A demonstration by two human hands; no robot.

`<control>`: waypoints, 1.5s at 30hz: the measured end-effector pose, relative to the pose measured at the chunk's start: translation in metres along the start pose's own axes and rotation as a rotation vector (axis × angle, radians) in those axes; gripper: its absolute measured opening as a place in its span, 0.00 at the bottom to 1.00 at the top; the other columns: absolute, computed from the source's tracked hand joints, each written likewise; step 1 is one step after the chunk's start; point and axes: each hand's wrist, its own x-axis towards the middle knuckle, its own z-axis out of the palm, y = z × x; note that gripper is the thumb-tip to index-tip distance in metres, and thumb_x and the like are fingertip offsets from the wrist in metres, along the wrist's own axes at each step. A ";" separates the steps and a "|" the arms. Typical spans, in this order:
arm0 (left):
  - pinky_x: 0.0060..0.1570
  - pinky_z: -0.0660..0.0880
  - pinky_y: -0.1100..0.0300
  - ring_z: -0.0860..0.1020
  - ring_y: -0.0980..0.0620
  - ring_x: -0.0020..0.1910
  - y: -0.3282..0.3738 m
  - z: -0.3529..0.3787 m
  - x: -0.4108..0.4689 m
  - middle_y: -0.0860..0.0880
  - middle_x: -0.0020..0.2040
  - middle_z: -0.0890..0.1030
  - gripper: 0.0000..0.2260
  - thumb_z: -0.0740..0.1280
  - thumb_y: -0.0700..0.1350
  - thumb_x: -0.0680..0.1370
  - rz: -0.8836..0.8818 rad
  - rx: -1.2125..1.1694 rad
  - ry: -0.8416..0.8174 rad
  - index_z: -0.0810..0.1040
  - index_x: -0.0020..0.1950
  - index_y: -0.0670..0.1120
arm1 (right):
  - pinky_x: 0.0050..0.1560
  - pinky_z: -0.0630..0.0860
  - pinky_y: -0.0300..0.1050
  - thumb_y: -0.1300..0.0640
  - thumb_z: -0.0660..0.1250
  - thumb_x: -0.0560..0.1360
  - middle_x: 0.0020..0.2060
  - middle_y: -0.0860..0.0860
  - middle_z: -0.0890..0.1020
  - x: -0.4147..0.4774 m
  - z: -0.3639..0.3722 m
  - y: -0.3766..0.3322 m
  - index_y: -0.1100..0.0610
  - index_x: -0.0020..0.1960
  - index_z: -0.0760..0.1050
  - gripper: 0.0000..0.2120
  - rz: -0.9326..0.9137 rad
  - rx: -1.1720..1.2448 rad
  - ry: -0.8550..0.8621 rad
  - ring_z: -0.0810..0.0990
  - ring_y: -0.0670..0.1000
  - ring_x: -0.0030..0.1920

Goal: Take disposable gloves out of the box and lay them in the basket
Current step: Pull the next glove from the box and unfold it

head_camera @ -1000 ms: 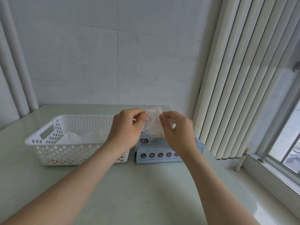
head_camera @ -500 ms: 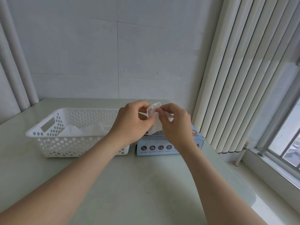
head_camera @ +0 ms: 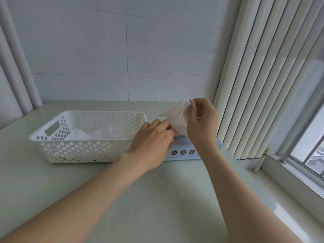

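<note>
Pulling a glove free looks to be the step in hand: the right hand [head_camera: 201, 123] pinches the top of 1 thin white glove [head_camera: 176, 118] between thumb and fingertips and holds it up above the pale blue box [head_camera: 182, 153], which sits on the table [head_camera: 157, 199] just beside the right end of the white perforated basket [head_camera: 78, 141]. The glove hangs crumpled from that pinch, its lower end reaching down toward the box top, where the left hand [head_camera: 152, 141] sits with its fingers curled in against it. From where I stand the back of that hand covers its fingertips, so I cannot tell whether it grips the glove's lower end or only steadies the box. As for progress, the basket already holds a low heap of white gloves [head_camera: 108, 134] along its floor, so part of the job is done, though they blur into 1 pale mass and I could not count them. This glove is out of the box, or very nearly so, and not yet in the basket. What is left, I would judge, is to carry it left over the rim and lay it on the heap; how many more the box has to give cannot be seen behind the 2 hands.
</note>
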 end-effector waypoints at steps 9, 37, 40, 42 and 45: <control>0.58 0.66 0.50 0.73 0.46 0.65 0.003 -0.001 0.004 0.53 0.64 0.78 0.20 0.53 0.61 0.86 0.020 0.241 -0.252 0.75 0.68 0.52 | 0.39 0.72 0.42 0.63 0.58 0.85 0.41 0.44 0.78 0.006 -0.012 -0.013 0.58 0.56 0.74 0.06 -0.076 0.118 0.245 0.74 0.42 0.37; 0.50 0.80 0.53 0.83 0.54 0.48 -0.021 -0.059 0.025 0.55 0.45 0.85 0.09 0.70 0.57 0.82 -0.285 -0.850 0.152 0.84 0.52 0.52 | 0.30 0.61 0.35 0.56 0.71 0.82 0.22 0.49 0.70 -0.007 0.000 -0.036 0.52 0.48 0.84 0.05 -0.179 0.016 -0.190 0.65 0.49 0.25; 0.37 0.69 0.54 0.72 0.52 0.33 -0.027 -0.058 0.026 0.51 0.32 0.74 0.18 0.64 0.51 0.86 -0.297 -0.770 0.224 0.75 0.40 0.43 | 0.30 0.66 0.43 0.52 0.71 0.83 0.23 0.52 0.73 -0.009 0.002 -0.038 0.51 0.53 0.85 0.05 -0.128 0.051 -0.225 0.66 0.51 0.25; 0.33 0.63 0.57 0.65 0.55 0.31 -0.031 -0.060 0.027 0.51 0.31 0.67 0.20 0.61 0.49 0.87 -0.360 -0.713 0.298 0.69 0.38 0.41 | 0.32 0.74 0.45 0.53 0.73 0.81 0.27 0.49 0.81 -0.011 0.001 -0.040 0.51 0.57 0.84 0.06 -0.100 0.054 -0.252 0.75 0.51 0.26; 0.32 0.60 0.59 0.63 0.55 0.29 -0.041 -0.068 0.029 0.51 0.30 0.65 0.21 0.58 0.49 0.88 -0.425 -0.633 0.397 0.65 0.36 0.43 | 0.41 0.80 0.46 0.58 0.71 0.79 0.34 0.45 0.86 -0.011 0.002 -0.040 0.50 0.56 0.85 0.08 -0.064 0.017 -0.213 0.83 0.48 0.35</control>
